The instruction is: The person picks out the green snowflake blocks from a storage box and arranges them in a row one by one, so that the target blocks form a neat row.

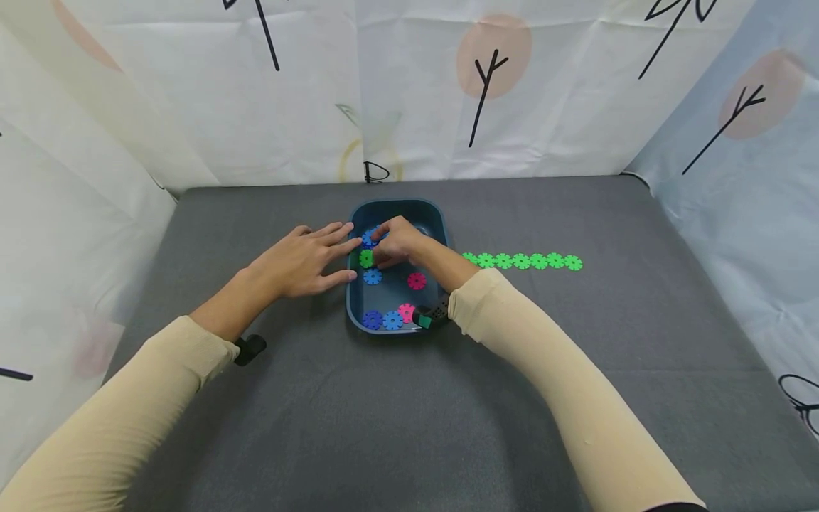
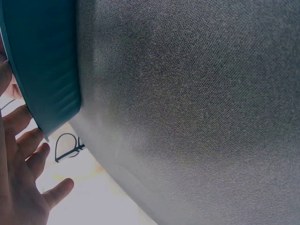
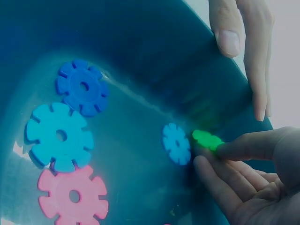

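Observation:
In the head view, my right hand (image 1: 395, 242) reaches down inside a dark blue tray (image 1: 353, 299). Its thumb and fingers pinch a green notched disc (image 3: 207, 139), seen in the right wrist view close to the tray wall. My left hand (image 1: 303, 262) lies with spread, straight fingers at the tray's left rim, fingertips touching the edge. Beside the green disc is a light blue notched disc (image 3: 176, 144). Further in the tray are a dark blue disc (image 1: 372, 320), another light blue disc (image 1: 393, 321) and pink discs (image 1: 416, 281).
A straight row of several green notched discs (image 1: 521, 261) extends right of the tray on the grey table (image 1: 409, 427). Printed white cloth (image 1: 416, 85) hangs behind and at both sides. A black wrist device (image 1: 249, 350) sits under the left sleeve.

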A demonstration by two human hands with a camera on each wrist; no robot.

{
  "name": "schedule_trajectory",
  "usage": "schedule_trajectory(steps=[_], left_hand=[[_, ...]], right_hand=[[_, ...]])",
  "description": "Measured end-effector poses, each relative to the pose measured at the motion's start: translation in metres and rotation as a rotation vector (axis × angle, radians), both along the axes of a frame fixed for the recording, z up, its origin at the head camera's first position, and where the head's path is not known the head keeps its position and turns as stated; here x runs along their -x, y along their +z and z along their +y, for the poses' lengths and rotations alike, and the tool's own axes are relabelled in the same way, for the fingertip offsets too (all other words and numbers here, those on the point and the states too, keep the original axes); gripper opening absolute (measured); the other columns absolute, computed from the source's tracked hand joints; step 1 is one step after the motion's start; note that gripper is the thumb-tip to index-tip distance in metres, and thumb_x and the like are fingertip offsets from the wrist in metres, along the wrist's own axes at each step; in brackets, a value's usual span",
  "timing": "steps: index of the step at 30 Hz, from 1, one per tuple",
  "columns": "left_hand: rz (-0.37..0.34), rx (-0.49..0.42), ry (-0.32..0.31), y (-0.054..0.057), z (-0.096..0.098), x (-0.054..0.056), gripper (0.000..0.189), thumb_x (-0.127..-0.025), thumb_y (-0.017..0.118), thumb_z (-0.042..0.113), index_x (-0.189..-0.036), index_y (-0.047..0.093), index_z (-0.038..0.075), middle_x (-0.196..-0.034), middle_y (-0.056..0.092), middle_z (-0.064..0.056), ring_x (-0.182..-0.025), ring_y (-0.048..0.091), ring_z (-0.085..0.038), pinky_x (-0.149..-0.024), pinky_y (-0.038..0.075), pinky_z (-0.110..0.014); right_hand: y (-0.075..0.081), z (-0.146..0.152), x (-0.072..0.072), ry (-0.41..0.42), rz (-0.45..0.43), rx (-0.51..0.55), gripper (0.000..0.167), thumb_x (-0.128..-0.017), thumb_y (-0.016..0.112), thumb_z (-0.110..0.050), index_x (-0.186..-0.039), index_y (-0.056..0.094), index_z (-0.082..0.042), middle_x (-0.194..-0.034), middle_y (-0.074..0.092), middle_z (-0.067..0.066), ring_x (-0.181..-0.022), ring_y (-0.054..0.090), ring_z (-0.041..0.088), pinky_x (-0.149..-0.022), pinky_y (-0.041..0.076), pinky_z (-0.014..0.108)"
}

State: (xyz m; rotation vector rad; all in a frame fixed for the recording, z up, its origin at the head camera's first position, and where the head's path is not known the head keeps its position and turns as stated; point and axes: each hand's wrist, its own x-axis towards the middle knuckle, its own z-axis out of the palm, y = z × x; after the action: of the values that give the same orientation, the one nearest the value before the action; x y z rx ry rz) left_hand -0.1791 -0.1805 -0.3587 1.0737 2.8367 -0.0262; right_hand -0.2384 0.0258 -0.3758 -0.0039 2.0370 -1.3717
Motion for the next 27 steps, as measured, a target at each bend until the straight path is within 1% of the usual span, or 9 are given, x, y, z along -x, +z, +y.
schedule_trajectory(steps=[3,7,12,15,18,20,22,27], left_hand=[[-0.003,0.001,0.005,0.000,0.001,0.000,0.071,-0.099,0.050,0.055,-0.154,0.039,0.011,-0.161,0.028,-0.016,-0.147,0.029,-0.034,-0.106,0.035,-0.062],[-0.012,0.002,0.012,0.000,0.002,0.000,0.071,-0.099,0.051,0.056,-0.154,0.039,0.012,-0.161,0.028,-0.015,-0.147,0.028,-0.034,-0.107,0.035,-0.062],[-0.017,0.003,0.015,0.001,0.003,-0.001,0.071,-0.099,0.050,0.056,-0.153,0.040,0.011,-0.161,0.027,-0.016,-0.148,0.027,-0.034,-0.107,0.034,-0.062],[-0.019,0.000,0.017,0.001,0.002,-0.001,0.070,-0.099,0.050,0.055,-0.154,0.039,0.012,-0.161,0.027,-0.016,-0.148,0.026,-0.034,-0.107,0.034,-0.062],[-0.022,-0.002,0.020,0.000,0.002,0.000,0.070,-0.100,0.050,0.055,-0.154,0.039,0.012,-0.161,0.026,-0.016,-0.148,0.026,-0.034,-0.108,0.033,-0.062],[-0.023,0.001,0.022,0.000,0.002,-0.001,0.070,-0.100,0.049,0.055,-0.154,0.038,0.011,-0.161,0.026,-0.016,-0.148,0.026,-0.035,-0.108,0.033,-0.062],[-0.023,0.004,0.023,0.000,0.002,-0.001,0.071,-0.100,0.048,0.055,-0.154,0.038,0.011,-0.161,0.026,-0.016,-0.148,0.025,-0.035,-0.108,0.033,-0.062],[-0.008,0.003,0.018,-0.002,0.002,-0.001,0.071,-0.100,0.049,0.054,-0.154,0.039,0.010,-0.161,0.027,-0.017,-0.148,0.026,-0.036,-0.108,0.033,-0.062]], right_hand=[[0.001,0.002,0.000,-0.008,-0.003,0.002,0.047,-0.088,0.065,0.010,-0.133,0.055,0.004,-0.108,0.066,0.021,-0.099,0.071,0.032,-0.082,0.058,0.036],[0.006,0.006,-0.002,0.004,0.006,0.002,0.045,-0.089,0.066,0.010,-0.132,0.056,0.004,-0.107,0.063,0.020,-0.094,0.072,0.031,-0.083,0.058,0.037],[0.019,0.016,-0.006,0.029,0.038,0.011,0.047,-0.088,0.066,0.009,-0.133,0.055,0.005,-0.105,0.062,0.020,-0.087,0.071,0.029,-0.087,0.056,0.041],[0.028,0.027,-0.010,0.054,0.061,0.027,0.048,-0.088,0.064,0.010,-0.135,0.055,0.005,-0.104,0.062,0.020,-0.088,0.070,0.031,-0.092,0.054,0.045],[0.040,0.041,-0.015,0.072,0.092,0.042,0.046,-0.088,0.063,0.008,-0.133,0.055,0.004,-0.103,0.064,0.021,-0.093,0.069,0.036,-0.093,0.053,0.048],[0.047,0.054,-0.018,0.077,0.123,0.041,0.045,-0.088,0.063,0.007,-0.133,0.056,0.004,-0.103,0.068,0.020,-0.098,0.068,0.039,-0.093,0.053,0.048],[0.054,0.069,-0.020,0.079,0.151,0.036,0.042,-0.090,0.064,0.006,-0.131,0.057,0.003,-0.103,0.070,0.020,-0.099,0.068,0.040,-0.091,0.054,0.047],[0.067,0.113,-0.022,0.057,0.195,0.003,0.038,-0.092,0.067,0.001,-0.129,0.057,0.004,-0.105,0.072,0.021,-0.087,0.073,0.031,-0.086,0.057,0.043]])
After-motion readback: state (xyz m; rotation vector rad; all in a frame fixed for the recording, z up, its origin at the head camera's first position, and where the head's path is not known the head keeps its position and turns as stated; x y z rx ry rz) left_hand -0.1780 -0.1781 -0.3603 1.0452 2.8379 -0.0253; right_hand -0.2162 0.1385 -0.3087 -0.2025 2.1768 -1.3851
